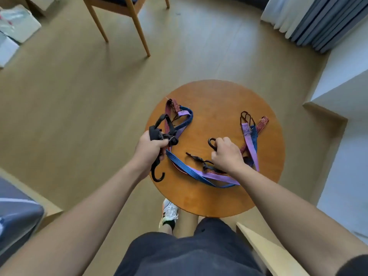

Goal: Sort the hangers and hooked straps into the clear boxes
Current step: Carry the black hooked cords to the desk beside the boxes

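One round wooden bench (219, 198) fills the centre of the frame, and no clear boxes show anywhere, so the sorting looks barely begun. Most of the hooked straps (199, 174) lie across the bench in a loose blue, purple and red tangle, with a smaller bunch (251, 134) near its right edge. The left grip (151, 148), at the bench's left rim, is closed around a black bundle (159, 126), a dangling hook (158, 175) hanging below the fist. The right grip (227, 154), mid-bench, is curled around a single black hook (211, 143). No hangers can be made out; everything, judging by this, awaits boxing.
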The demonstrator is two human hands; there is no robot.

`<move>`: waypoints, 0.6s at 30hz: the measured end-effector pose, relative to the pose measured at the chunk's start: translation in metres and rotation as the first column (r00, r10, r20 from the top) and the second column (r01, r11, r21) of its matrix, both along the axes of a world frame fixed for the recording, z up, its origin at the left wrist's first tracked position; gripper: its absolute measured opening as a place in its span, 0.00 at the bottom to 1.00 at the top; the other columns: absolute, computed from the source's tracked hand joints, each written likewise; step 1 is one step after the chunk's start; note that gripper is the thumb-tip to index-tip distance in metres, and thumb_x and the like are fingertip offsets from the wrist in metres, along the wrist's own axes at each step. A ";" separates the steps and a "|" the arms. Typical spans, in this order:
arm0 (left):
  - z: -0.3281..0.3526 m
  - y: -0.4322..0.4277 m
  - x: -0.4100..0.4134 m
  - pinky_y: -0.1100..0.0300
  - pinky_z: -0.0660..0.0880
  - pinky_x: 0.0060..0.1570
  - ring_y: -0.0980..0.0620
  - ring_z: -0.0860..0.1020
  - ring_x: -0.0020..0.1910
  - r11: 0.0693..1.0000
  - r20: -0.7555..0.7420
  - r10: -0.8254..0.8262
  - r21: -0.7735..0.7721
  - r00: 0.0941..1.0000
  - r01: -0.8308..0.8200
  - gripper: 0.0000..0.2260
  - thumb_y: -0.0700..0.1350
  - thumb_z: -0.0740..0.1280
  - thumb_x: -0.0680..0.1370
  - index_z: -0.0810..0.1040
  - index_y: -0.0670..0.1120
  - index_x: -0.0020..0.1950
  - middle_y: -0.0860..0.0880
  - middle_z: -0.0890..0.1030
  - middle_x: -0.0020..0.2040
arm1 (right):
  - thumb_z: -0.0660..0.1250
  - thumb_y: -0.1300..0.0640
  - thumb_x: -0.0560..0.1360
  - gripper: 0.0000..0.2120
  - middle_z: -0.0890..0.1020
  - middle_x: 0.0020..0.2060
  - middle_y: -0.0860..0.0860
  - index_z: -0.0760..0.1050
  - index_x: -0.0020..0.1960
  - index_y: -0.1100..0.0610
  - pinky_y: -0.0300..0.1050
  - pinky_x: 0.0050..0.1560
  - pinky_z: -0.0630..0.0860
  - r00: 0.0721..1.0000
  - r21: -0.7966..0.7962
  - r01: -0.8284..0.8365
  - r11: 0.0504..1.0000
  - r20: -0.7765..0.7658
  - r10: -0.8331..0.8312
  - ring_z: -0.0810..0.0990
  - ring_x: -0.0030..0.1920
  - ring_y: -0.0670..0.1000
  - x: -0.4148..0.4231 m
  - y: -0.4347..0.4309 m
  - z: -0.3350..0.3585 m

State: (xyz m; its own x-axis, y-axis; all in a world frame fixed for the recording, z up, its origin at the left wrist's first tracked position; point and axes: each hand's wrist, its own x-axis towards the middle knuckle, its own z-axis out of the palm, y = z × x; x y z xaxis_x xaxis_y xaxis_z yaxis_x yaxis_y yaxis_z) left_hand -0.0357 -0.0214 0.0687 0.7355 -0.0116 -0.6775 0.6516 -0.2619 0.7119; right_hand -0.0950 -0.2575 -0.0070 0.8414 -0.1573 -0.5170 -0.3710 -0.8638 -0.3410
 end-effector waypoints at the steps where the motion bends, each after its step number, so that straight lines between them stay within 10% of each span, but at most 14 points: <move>1: -0.008 0.004 -0.005 0.56 0.69 0.28 0.50 0.73 0.30 0.999 -0.022 0.035 -0.007 0.999 -0.035 0.06 0.35 0.67 0.79 0.74 0.43 0.53 0.45 0.80 0.35 | 0.62 0.55 0.77 0.10 0.73 0.51 0.57 0.73 0.56 0.58 0.54 0.54 0.73 1.000 -0.006 -0.020 1.000 -0.019 0.020 0.77 0.52 0.62 0.001 0.006 -0.011; 9: -0.042 0.031 -0.035 0.60 0.73 0.26 0.49 0.77 0.31 0.973 -0.189 0.208 -0.062 0.960 -0.223 0.06 0.40 0.62 0.86 0.76 0.40 0.59 0.39 0.84 0.45 | 0.65 0.48 0.79 0.11 0.70 0.47 0.53 0.75 0.56 0.54 0.53 0.50 0.69 0.969 -0.103 -0.239 0.966 -0.090 0.230 0.75 0.51 0.59 0.001 0.046 -0.085; 18: -0.021 0.035 -0.028 0.60 0.74 0.24 0.51 0.77 0.29 0.967 -0.206 0.229 -0.063 0.951 -0.247 0.06 0.48 0.61 0.87 0.74 0.48 0.59 0.45 0.79 0.39 | 0.68 0.53 0.77 0.08 0.82 0.50 0.55 0.69 0.49 0.52 0.51 0.45 0.64 0.993 -0.037 -0.119 0.992 -0.004 0.119 0.78 0.53 0.62 0.022 0.040 -0.051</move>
State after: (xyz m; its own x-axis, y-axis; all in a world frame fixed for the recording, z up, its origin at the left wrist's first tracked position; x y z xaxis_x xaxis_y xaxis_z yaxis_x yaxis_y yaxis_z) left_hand -0.0635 0.0133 0.0479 0.5775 0.0825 -0.8122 0.8160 -0.0251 0.5776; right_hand -0.0733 -0.2173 -0.0580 0.8545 -0.0750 -0.5140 -0.2652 -0.9139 -0.3075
